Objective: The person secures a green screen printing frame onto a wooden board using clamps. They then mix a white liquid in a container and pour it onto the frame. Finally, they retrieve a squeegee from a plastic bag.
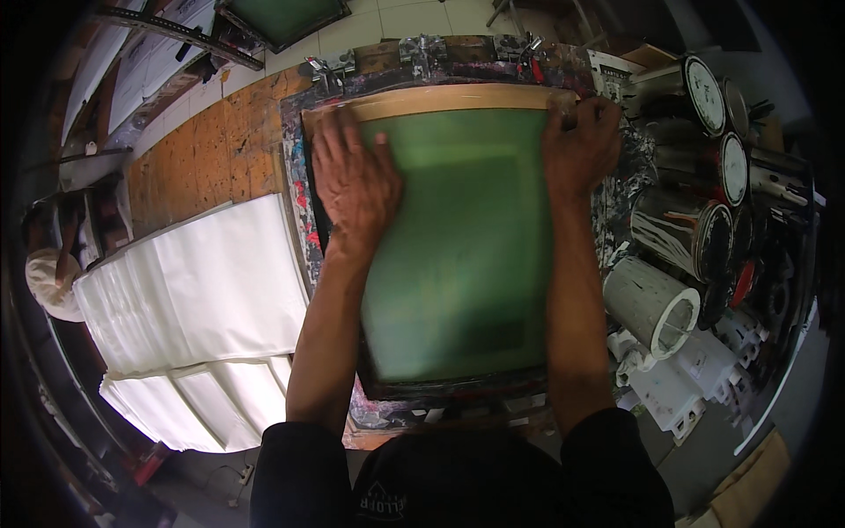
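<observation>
A screen-printing frame (453, 238) with green mesh lies before me on a paint-stained printing table. Along its far edge runs a glossy tan strip of tape (440, 102). My left hand (356, 176) rests at the far left corner, fingers stretched forward over the frame and the strip's left end, thumb apart. At the far right corner, my right hand (581, 150) has its fingers curled in at the strip's right end. What lies between those fingertips is mostly hidden.
Hinge clamps (422, 57) line the table's far edge. White sheets (202, 290) are stacked at the left, beside a wooden board (202, 141). Paint cans (682, 229) and a white container (651, 304) crowd the right side. Another green screen (282, 18) stands at the back left.
</observation>
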`<action>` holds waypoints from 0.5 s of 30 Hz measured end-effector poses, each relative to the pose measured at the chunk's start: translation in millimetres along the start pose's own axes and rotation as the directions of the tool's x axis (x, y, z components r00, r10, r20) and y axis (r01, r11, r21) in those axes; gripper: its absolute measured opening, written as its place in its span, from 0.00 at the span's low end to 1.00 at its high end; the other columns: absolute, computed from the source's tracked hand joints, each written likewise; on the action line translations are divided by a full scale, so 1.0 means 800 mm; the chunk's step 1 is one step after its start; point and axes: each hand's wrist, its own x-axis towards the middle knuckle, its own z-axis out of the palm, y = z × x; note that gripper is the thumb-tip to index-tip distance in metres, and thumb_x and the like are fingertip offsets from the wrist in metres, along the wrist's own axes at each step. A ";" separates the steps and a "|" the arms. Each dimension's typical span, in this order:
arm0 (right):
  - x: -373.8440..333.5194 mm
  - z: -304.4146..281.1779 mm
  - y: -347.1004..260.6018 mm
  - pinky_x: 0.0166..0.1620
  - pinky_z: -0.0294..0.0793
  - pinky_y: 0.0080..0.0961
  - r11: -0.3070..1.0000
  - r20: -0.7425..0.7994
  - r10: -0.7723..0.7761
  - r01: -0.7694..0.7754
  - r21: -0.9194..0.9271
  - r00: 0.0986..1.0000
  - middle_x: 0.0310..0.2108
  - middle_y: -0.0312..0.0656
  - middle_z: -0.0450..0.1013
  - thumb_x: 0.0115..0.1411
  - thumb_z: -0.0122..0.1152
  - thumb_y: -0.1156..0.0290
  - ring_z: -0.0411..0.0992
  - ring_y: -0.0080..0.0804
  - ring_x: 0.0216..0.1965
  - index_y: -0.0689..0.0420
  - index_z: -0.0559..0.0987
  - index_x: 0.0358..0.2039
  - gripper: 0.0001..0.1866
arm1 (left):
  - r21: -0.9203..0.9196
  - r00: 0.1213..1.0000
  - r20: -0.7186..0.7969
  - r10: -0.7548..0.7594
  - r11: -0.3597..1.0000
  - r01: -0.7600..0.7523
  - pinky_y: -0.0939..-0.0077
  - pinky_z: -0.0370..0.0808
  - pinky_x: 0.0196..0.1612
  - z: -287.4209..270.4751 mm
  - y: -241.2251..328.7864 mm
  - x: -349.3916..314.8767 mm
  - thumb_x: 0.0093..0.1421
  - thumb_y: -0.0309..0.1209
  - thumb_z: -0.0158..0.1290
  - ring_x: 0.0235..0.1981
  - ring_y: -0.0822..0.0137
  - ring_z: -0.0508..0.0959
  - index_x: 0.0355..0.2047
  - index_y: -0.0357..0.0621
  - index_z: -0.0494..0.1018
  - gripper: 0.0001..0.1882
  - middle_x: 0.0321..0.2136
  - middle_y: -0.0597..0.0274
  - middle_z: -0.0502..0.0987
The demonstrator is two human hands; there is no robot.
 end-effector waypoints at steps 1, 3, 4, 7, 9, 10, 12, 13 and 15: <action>0.000 0.000 -0.001 0.45 0.75 0.48 1.000 0.008 0.010 -0.010 0.003 1.000 0.44 0.45 0.71 0.51 0.78 0.64 0.76 0.48 0.45 0.59 0.80 0.39 0.20 | 0.016 1.000 -0.029 0.006 1.000 -0.006 0.44 0.59 0.72 0.001 -0.001 0.000 0.73 0.43 0.47 0.70 0.36 0.61 0.69 0.31 0.61 0.33 0.68 0.34 0.63; 0.001 -0.001 0.002 0.45 0.75 0.47 1.000 0.022 0.029 -0.029 0.002 0.999 0.44 0.44 0.71 0.50 0.78 0.64 0.75 0.48 0.45 0.58 0.80 0.38 0.19 | 0.040 0.996 -0.087 0.022 0.999 -0.019 0.45 0.61 0.72 0.007 0.002 -0.001 0.72 0.41 0.50 0.70 0.34 0.62 0.70 0.29 0.59 0.35 0.67 0.31 0.63; 0.001 0.000 0.004 0.45 0.75 0.47 0.999 0.034 0.040 -0.041 0.024 0.999 0.44 0.44 0.72 0.50 0.78 0.64 0.75 0.48 0.45 0.58 0.80 0.38 0.19 | 0.094 0.994 -0.104 -0.012 0.995 0.022 0.46 0.61 0.72 0.012 0.009 -0.003 0.71 0.41 0.51 0.69 0.34 0.63 0.70 0.29 0.60 0.35 0.67 0.31 0.63; 0.000 0.003 0.008 0.45 0.74 0.46 0.997 0.050 0.058 -0.060 0.041 0.997 0.45 0.45 0.72 0.51 0.78 0.64 0.76 0.48 0.45 0.58 0.80 0.38 0.18 | 0.128 0.996 -0.093 0.012 0.992 0.000 0.47 0.63 0.71 0.024 0.044 -0.010 0.69 0.39 0.54 0.69 0.36 0.63 0.69 0.32 0.62 0.34 0.67 0.33 0.63; -0.002 0.004 0.003 0.45 0.74 0.46 0.999 0.044 0.047 -0.048 0.015 0.998 0.45 0.45 0.72 0.52 0.77 0.64 0.75 0.48 0.44 0.57 0.81 0.38 0.18 | -0.002 0.981 -0.014 0.192 0.981 -0.192 0.46 0.63 0.71 0.020 0.060 -0.012 0.69 0.38 0.55 0.69 0.38 0.64 0.69 0.36 0.65 0.32 0.67 0.36 0.64; -0.002 0.003 0.003 0.45 0.74 0.46 0.999 0.041 0.044 -0.045 0.026 0.998 0.45 0.45 0.72 0.52 0.77 0.64 0.75 0.48 0.44 0.57 0.81 0.38 0.17 | -0.059 0.968 0.004 0.252 0.966 -0.251 0.48 0.64 0.71 0.022 0.077 -0.008 0.65 0.35 0.58 0.69 0.41 0.64 0.68 0.39 0.67 0.32 0.66 0.39 0.66; 0.000 0.003 0.003 0.45 0.74 0.46 0.998 0.031 0.036 -0.037 0.052 0.999 0.45 0.45 0.72 0.53 0.76 0.63 0.75 0.48 0.44 0.58 0.81 0.38 0.16 | -0.126 0.877 0.091 0.472 0.879 -0.460 0.50 0.65 0.71 0.028 0.096 0.008 0.63 0.33 0.58 0.69 0.42 0.64 0.68 0.40 0.68 0.32 0.66 0.41 0.67; 0.000 0.003 0.002 0.43 0.74 0.46 0.998 0.003 0.031 -0.031 0.045 1.000 0.45 0.44 0.73 0.52 0.77 0.64 0.76 0.49 0.42 0.57 0.81 0.35 0.15 | -0.162 0.810 0.125 0.573 0.817 -0.553 0.51 0.65 0.71 0.032 0.105 0.017 0.62 0.33 0.58 0.69 0.43 0.64 0.68 0.40 0.68 0.33 0.66 0.42 0.67; 0.000 0.004 0.002 0.39 0.76 0.47 0.999 -0.051 0.019 -0.018 0.031 0.999 0.44 0.42 0.74 0.50 0.79 0.64 0.77 0.49 0.38 0.55 0.81 0.29 0.14 | -0.223 0.722 0.122 0.681 0.728 -0.648 0.53 0.63 0.72 0.040 0.123 0.029 0.62 0.31 0.56 0.70 0.44 0.63 0.67 0.36 0.67 0.33 0.66 0.43 0.67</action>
